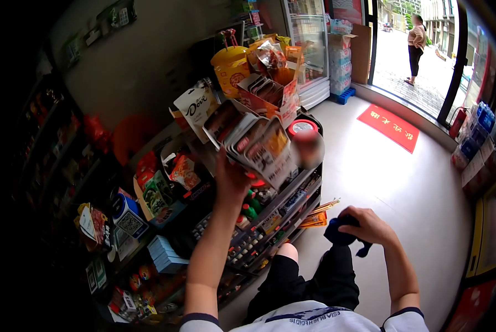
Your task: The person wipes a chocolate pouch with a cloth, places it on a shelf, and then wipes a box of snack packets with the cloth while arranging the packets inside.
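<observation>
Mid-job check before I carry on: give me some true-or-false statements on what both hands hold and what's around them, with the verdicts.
1. The left hand grips a box of packets. True.
2. The right hand is empty. False: it holds a dark blue cloth.
3. A red mat lies on the floor. True.
4. Nobody is outside. False: a person stands on the paving.
5. The yellow tub is left of the glass-door fridge in this view. True.
</observation>
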